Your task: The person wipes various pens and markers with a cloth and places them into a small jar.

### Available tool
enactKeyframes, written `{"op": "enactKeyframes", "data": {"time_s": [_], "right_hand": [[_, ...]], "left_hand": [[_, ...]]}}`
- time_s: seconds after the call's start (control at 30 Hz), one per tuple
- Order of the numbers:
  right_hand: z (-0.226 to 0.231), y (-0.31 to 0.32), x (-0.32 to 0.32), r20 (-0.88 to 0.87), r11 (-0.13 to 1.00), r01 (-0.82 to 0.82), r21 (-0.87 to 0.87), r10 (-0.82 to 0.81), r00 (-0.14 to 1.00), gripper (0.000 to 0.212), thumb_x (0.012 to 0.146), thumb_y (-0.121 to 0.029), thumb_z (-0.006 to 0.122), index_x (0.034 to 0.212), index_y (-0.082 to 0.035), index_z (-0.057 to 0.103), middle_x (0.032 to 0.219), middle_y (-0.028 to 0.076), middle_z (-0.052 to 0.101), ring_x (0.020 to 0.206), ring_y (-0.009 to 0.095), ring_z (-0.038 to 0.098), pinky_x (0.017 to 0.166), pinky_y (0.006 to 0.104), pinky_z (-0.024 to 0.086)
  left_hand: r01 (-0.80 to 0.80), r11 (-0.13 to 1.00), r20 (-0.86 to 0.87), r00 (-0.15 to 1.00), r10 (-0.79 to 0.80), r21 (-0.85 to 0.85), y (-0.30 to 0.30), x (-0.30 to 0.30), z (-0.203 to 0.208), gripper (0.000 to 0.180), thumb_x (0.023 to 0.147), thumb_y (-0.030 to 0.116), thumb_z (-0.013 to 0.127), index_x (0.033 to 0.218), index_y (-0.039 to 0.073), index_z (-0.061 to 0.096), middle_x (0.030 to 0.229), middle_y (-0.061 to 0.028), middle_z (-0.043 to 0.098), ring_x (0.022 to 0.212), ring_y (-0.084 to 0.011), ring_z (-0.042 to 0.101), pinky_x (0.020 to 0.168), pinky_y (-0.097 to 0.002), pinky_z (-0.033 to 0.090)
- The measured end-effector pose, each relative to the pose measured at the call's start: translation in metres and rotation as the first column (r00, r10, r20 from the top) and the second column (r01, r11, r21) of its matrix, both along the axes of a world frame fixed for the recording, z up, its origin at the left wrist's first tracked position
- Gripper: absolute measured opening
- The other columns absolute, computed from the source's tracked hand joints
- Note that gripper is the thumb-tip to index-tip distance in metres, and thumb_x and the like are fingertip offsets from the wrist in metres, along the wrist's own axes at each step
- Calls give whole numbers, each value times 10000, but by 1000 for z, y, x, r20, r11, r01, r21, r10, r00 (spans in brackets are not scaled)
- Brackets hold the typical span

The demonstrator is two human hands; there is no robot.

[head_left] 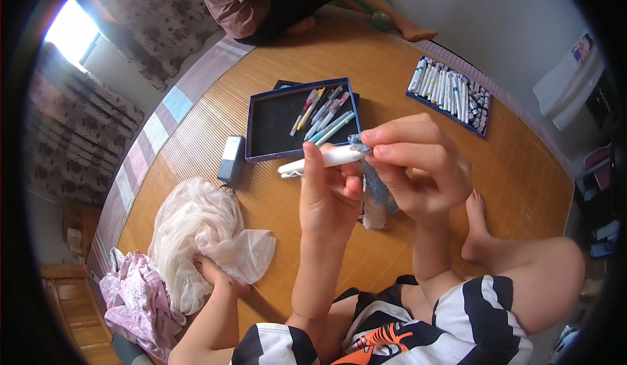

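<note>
My left hand (330,198) is closed round a white pen (320,161), which it holds up nearly level with a clip showing at the left end. With pinched fingertips, my right hand (418,165) grips a small blue-grey piece (356,141) at the pen's right end; I cannot make out exactly what it is. Below and behind the hands lies a fuzzy blue-and-cream object (374,211), partly hidden by them. Just beyond sits a shallow dark box (268,126) with a blue rim, where several coloured pens (320,113) lie at the right side.
A second box (447,97), full of white markers, stands at the far right. Left of the dark box is a small blue-and-white box (230,159). Sheer white fabric (196,228) and pink cloth (140,299) lie left. Another person (248,5) sits at the mat's far edge.
</note>
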State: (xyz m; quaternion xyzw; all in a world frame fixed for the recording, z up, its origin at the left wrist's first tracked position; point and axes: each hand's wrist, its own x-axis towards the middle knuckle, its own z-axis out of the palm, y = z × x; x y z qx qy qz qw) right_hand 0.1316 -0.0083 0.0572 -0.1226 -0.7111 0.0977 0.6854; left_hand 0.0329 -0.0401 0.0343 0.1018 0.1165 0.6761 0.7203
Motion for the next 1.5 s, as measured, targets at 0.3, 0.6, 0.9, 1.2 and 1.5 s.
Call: {"op": "enactKeyframes", "data": {"time_s": [0.3,0.6,0.9,1.2,1.5], "right_hand": [[-1,-2,-11,-55,980,27,-195,-39,998,164,585,105,579,684,11,488,701,123,535,642,170,528,553,214,433],[-14,11,8,-15,699,-166,-695,217,976,176,634,72,527,801,30,493,762,65,498,726,110,493,671,195,393],[-3,18,51,251,554,-37,-832,435,864,282,567,21,546,842,7,486,750,74,494,709,117,491,641,191,382],[7,9,81,189,661,-161,-733,424,886,395,601,-182,610,905,-14,422,676,71,423,523,59,374,462,131,270],[2,9,74,126,615,-180,-768,420,899,405,580,-190,616,889,-8,427,669,71,426,532,64,375,467,134,263]], "left_hand": [[-375,889,-219,874,433,262,9,-6,-9,299,764,290,461,760,-9,474,673,-104,514,538,-154,512,460,-212,424],[-240,820,-625,548,556,519,20,-27,-27,174,723,140,526,739,-33,507,633,-97,523,537,-129,531,460,-185,417],[324,840,-750,-384,538,436,-6,-52,-97,193,550,175,656,626,55,525,556,-39,442,496,-155,472,409,-256,384],[357,835,-638,-539,550,419,1,-19,-131,261,542,268,655,630,68,512,619,-42,402,543,-177,458,440,-263,378],[228,833,-828,-149,541,504,2,-21,-119,213,553,138,664,661,43,507,508,-35,420,389,-146,403,365,-225,324]]}}
